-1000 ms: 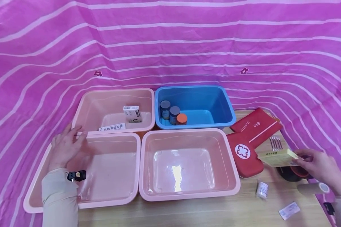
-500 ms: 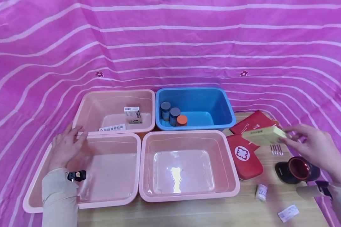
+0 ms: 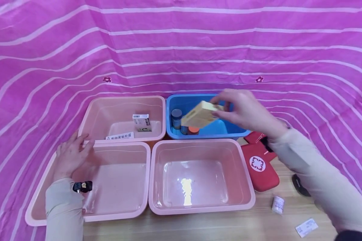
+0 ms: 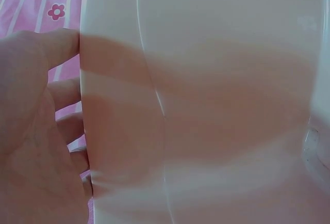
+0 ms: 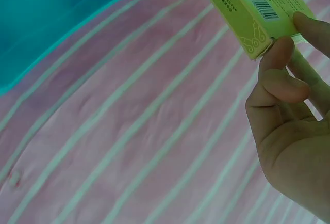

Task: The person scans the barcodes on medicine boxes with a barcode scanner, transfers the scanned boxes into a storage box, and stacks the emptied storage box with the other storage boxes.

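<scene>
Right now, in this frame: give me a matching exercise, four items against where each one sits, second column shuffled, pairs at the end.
Things:
1. yellow cardboard box
2. small white cardboard box with a barcode
3. red zip pouch with a white emblem
4. small white bottle

Places:
A. lying on the wooden table, at the right
B. inside the far pink plastic bin
C. held by the right hand over the blue plastic bin
D. flat on the table, right of the near right pink bin

Pairs: 1-C, 2-B, 3-D, 4-A
</scene>
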Action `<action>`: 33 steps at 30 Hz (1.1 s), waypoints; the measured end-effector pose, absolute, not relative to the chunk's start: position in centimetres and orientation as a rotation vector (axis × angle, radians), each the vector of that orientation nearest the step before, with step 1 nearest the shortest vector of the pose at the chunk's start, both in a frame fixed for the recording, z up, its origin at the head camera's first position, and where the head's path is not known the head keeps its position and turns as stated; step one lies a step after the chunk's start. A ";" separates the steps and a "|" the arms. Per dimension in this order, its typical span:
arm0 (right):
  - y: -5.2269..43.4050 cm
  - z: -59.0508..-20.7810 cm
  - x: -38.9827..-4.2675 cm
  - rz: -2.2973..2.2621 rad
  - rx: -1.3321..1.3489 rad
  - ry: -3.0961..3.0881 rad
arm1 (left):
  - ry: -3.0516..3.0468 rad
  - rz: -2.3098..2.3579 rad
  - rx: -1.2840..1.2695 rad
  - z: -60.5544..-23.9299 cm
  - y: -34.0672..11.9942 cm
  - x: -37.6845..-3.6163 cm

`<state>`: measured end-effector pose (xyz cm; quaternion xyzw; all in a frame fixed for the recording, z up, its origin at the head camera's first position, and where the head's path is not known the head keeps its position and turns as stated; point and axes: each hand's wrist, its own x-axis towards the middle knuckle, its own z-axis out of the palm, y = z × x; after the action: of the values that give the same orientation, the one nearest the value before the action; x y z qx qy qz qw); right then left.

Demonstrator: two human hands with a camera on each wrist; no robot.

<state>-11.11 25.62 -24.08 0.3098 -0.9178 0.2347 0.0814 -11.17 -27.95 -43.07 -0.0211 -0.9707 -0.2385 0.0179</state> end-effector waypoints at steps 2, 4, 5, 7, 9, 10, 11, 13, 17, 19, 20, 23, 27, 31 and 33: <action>23.1 -24.2 -12.7 0.730 0.967 -2.788 | -3.012 -0.742 -0.067 -43.1 -28.0 -11.2; 20.6 -24.3 -14.2 0.742 0.981 -2.845 | -3.008 -0.742 -0.069 -43.0 -28.1 -11.2; 19.4 -24.5 -14.9 0.734 0.982 -2.875 | -3.005 -0.743 -0.071 -43.0 -28.0 -11.3; 16.9 -24.7 -16.3 0.708 0.978 -2.943 | -3.006 -0.745 -0.071 -43.0 -28.0 -11.3; 14.5 -25.1 -17.5 0.667 0.993 -2.998 | -3.008 -0.745 -0.070 -43.1 -28.1 -11.3; 13.4 -25.4 -18.0 0.641 1.009 -3.021 | -3.011 -0.743 -0.069 -43.1 -28.1 -11.2; 12.2 -25.6 -18.5 0.616 1.022 -3.042 | -3.012 -0.743 -0.068 -43.1 -28.1 -11.2; 10.0 -26.2 -19.4 0.554 1.050 -3.081 | -3.013 -0.743 -0.066 -43.2 -28.2 -11.1; 6.2 -27.4 -20.8 0.445 1.075 -3.152 | -3.000 -0.740 -0.063 -43.2 -28.1 -11.0; 4.7 -28.1 -21.4 0.392 1.086 -3.166 | -3.000 -0.738 -0.062 -43.1 -28.1 -11.1; 4.0 -28.4 -21.6 0.371 1.087 -3.175 | -3.000 -0.736 -0.061 -43.1 -28.1 -11.1; 2.3 -29.3 -22.3 0.302 1.093 -3.201 | -3.002 -0.737 -0.057 -43.0 -28.0 -11.1; 0.2 -30.4 -22.9 0.257 1.072 -3.268 | -3.000 -0.740 -0.062 -42.9 -27.9 -11.0; -1.3 -31.8 -23.0 0.255 1.042 -3.300 | -2.996 -0.741 -0.075 -42.9 -27.6 -10.7; -1.7 -32.6 -22.9 0.264 1.023 -3.301 | -2.997 -0.738 -0.077 -42.8 -27.5 -10.6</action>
<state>-22.87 -1.71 -32.61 0.2914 -0.9399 0.0752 -0.1613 -10.63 -27.48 -42.84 -0.0248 -0.9703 -0.2389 0.0269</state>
